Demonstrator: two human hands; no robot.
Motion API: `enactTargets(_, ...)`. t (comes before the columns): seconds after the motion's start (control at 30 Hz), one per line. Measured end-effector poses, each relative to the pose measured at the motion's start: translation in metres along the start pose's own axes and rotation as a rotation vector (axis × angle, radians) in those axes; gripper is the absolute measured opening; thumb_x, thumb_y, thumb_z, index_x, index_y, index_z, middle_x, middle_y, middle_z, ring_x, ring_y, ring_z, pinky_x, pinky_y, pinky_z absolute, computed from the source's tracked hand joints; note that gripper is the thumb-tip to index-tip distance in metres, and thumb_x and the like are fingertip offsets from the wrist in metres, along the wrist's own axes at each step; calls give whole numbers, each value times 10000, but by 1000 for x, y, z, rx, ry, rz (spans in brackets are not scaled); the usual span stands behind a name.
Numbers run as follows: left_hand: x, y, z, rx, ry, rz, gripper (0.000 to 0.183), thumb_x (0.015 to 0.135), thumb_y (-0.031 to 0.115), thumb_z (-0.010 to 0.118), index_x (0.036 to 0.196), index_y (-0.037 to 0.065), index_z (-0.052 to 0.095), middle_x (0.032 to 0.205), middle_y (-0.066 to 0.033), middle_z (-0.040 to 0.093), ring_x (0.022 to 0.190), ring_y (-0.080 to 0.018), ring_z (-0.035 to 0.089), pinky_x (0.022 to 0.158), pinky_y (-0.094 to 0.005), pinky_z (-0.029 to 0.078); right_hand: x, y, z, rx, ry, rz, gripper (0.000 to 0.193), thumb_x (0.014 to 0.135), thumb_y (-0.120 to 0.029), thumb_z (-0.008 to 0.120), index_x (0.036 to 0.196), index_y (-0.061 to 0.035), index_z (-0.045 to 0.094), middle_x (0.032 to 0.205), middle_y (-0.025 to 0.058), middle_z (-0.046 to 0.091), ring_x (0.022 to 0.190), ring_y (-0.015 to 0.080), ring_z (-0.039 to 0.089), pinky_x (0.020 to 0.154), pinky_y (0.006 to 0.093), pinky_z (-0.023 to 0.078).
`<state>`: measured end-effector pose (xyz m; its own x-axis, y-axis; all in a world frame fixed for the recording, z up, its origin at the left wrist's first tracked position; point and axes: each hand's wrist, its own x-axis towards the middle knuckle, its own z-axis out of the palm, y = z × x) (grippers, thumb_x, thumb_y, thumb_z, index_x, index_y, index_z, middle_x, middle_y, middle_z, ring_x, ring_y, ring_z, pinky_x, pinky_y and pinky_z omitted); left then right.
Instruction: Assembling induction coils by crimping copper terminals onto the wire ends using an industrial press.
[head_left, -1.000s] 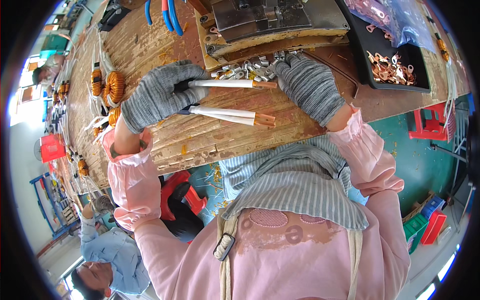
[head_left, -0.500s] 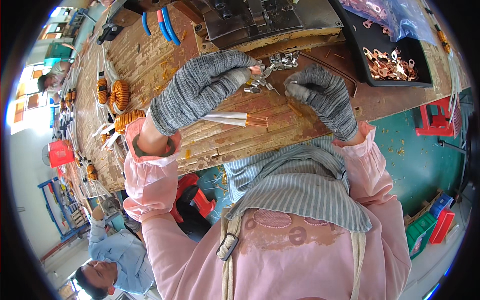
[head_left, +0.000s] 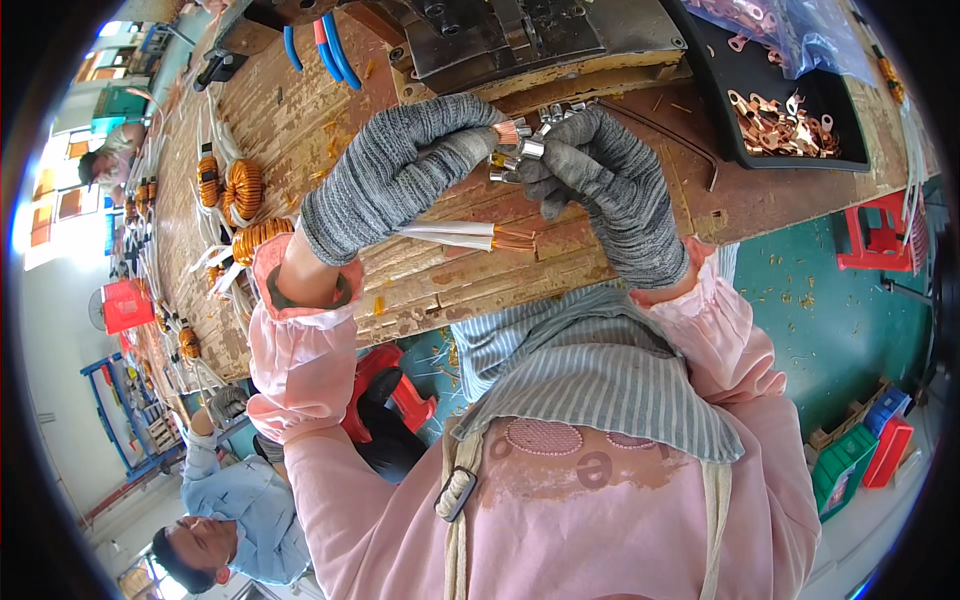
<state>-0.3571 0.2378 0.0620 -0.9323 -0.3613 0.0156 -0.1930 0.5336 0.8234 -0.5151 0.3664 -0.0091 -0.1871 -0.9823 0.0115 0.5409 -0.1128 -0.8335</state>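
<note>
Both my hands wear grey knitted gloves and meet over the wooden workbench. In the fingers of my left hand (head_left: 400, 180) is a stripped bundle of copper wire (head_left: 507, 131), its strands pointing right. My right hand (head_left: 610, 185) pinches a short silver metal sleeve (head_left: 531, 149) close by the strand ends; whether the two touch I cannot tell. Several more silver lugs (head_left: 556, 112) lie just behind my fingers, partly hidden by my right hand. Below my left hand, white-covered wires (head_left: 450, 234) with bare copper ends (head_left: 514, 241) rest on the bench.
A dark metal machine (head_left: 510, 45) stands at the bench's back. To the right are a black tray (head_left: 745, 152) of copper lugs (head_left: 785, 125), a plastic bag (head_left: 800, 40) and a thin bent rod (head_left: 690, 143). Copper-wound coils (head_left: 243, 190) lie left; a person in blue (head_left: 235, 540) sits lower left.
My right hand has moved left from beside the lugs to the wire end and now holds a silver sleeve there. My left hand has stayed almost still.
</note>
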Motion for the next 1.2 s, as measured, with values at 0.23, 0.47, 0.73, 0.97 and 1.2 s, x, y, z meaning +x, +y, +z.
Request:
enactTargets(0.23, -1, 4, 2, 36, 1, -54, 223, 836, 117, 524, 1014, -14, 559, 942, -107, 592, 874, -184, 564, 767, -271, 439, 3, 7, 5, 67, 26, 11, 176, 843, -162, 531, 963, -34, 520, 832, 96, 610, 724, 157, 595, 586, 251, 485)
enactTargets(0.47, 0, -3, 5, 271, 17, 80, 218, 830, 111, 523, 1021, 14, 564, 970, -136, 586, 860, -263, 577, 753, -288, 455, 5, 18, 3, 339, -12, 19, 176, 845, -148, 523, 944, -2, 517, 881, 128, 603, 774, 175, 596, 645, 268, 498)
enactTargets(0.73, 3, -2, 8, 323, 3, 188, 254, 825, 126, 533, 1059, 30, 562, 936, -113, 608, 859, -247, 582, 759, -290, 456, 9, 23, -3, 397, -74, 0, 169, 850, -134, 504, 958, -5, 514, 875, 119, 596, 780, 173, 593, 656, 266, 495)
enactTargets(0.97, 0, 2, 8, 343, -43, 27, 291, 832, 130, 526, 1100, 16, 533, 1005, -126, 587, 892, -246, 575, 773, -307, 450, 9, 7, 3, 75, -19, -58, 141, 833, -93, 537, 939, -1, 527, 831, 95, 598, 733, 152, 595, 624, 257, 501)
enactTargets(1.2, -9, 6, -18, 267, -91, -33, 451, 817, 208, 556, 1221, 57, 426, 1038, -127, 569, 910, -228, 574, 772, -314, 454, 9, 1, 11, -107, -18, -159, 132, 844, -89, 525, 937, 3, 538, 801, 90, 604, 715, 145, 603, 621, 247, 508)
